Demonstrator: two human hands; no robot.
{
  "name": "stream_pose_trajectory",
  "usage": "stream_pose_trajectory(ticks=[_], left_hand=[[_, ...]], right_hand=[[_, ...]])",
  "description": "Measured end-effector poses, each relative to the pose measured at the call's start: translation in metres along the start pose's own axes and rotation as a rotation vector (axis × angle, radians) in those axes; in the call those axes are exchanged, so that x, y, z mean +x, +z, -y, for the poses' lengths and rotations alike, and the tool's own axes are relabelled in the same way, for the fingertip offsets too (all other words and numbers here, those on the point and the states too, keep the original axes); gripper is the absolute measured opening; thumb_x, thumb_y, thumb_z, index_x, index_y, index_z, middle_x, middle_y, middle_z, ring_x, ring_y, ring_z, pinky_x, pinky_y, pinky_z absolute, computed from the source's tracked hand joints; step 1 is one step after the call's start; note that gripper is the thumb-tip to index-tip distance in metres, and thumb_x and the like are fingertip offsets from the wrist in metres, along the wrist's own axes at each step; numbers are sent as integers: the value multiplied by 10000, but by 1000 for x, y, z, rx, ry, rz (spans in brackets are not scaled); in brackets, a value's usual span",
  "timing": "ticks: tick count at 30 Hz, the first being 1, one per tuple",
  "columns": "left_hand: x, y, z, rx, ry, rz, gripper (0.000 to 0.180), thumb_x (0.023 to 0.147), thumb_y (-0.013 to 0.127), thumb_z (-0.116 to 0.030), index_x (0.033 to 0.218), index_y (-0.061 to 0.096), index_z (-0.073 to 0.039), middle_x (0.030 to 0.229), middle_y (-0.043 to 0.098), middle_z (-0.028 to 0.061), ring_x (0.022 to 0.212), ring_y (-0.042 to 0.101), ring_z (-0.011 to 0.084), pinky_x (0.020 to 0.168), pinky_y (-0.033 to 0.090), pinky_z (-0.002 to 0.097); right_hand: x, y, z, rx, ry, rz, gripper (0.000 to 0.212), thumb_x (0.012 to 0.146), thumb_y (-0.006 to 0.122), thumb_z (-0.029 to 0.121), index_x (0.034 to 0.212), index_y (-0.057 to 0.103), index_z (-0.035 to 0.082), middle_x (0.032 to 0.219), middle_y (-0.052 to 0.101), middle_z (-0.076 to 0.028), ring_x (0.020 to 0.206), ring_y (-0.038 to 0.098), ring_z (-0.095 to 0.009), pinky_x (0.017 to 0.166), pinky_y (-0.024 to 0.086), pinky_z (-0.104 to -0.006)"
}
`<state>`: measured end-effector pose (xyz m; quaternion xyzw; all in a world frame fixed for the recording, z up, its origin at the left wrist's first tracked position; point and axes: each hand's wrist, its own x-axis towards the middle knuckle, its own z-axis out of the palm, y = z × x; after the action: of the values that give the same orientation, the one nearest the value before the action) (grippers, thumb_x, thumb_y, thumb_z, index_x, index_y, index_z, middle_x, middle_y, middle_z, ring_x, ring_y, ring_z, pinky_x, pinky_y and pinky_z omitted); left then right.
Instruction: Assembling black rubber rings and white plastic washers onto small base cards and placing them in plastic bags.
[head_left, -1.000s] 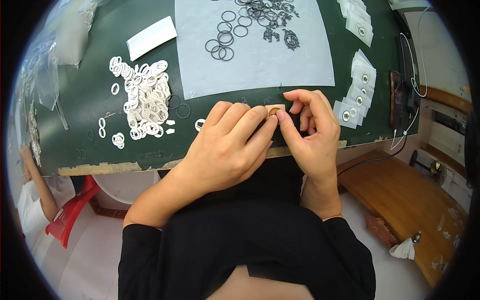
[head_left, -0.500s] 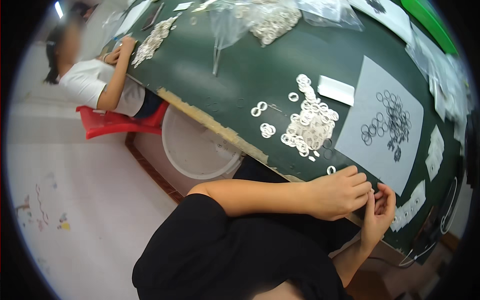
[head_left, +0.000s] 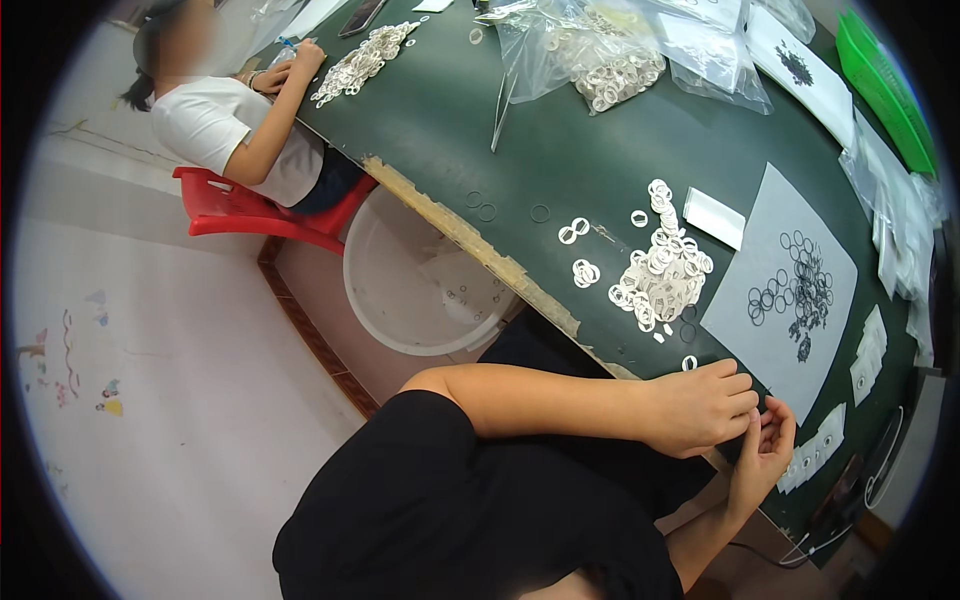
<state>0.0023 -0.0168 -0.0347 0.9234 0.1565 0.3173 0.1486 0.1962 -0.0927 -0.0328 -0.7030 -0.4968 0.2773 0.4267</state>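
Observation:
At the near edge of the green table [head_left: 430, 130], my left hand [head_left: 705, 405] and my right hand [head_left: 766, 455] meet fingertip to fingertip. Both are closed in a pinch, and whatever is between the fingers is too small or hidden to make out. One white ring [head_left: 689, 363] lies just beyond my left hand. Farther off is a loose pile of flat white rings [head_left: 660, 280], with a few strays beside it. Thin black rings [head_left: 812, 285] are heaped on a grey sheet [head_left: 738, 310] beyond my hands.
A white block-like piece [head_left: 714, 218] lies by the pile. Small white packets [head_left: 812, 450] line the right side. Clear bags of rings [head_left: 620, 80] and a green basket [head_left: 880, 85] are far back. A round white tub [head_left: 375, 300] stands below the edge; a co-worker [head_left: 215, 125] sits far left.
The whole view has shifted, so the table and its things appear farther right and lower. My hands stay pinched together with little visible change.

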Motion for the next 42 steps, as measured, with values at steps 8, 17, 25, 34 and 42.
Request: stream_pose_trajectory(ticks=[8,17,25,34,42], left_hand=[[2,9,-5,-109,4,-71,292,746,725,-191,952,641,-2,925,566,69,910,534,229,803,417,362],[20,-56,31,-219,-349,-98,198,830,732,-54,1016,677,-20,931,645,129,903,641,330,798,511,420],[78,-15,46,-336,-178,292,198,867,694,-45,1058,644,-36,1003,642,129,1020,622,322,895,504,416],[89,-10,49,-323,-186,456,142,866,684,-43,989,615,-24,1008,599,146,1009,601,364,871,501,435],[85,-3,52,-276,-143,447,98,885,661,-53,932,593,0,989,576,165,990,587,380,854,495,439]], right_hand=[[-5,-8,2,31,26,8,251,966,674,-2,1208,610,-23,903,514,29,726,421,-11,621,333,-156],[-2,-7,15,115,-34,-188,123,926,687,-15,1044,664,14,914,579,19,779,545,-34,707,432,-181],[17,-3,11,-242,-294,-217,139,861,671,-8,1000,677,-4,1009,639,-137,968,581,-327,847,480,-414],[15,-2,5,-240,-317,-236,141,843,669,-14,982,673,7,1011,616,-134,993,568,-325,870,467,-412],[16,-1,8,-243,-326,-239,141,838,668,-22,978,674,3,1009,619,-130,982,580,-313,854,482,-396]])
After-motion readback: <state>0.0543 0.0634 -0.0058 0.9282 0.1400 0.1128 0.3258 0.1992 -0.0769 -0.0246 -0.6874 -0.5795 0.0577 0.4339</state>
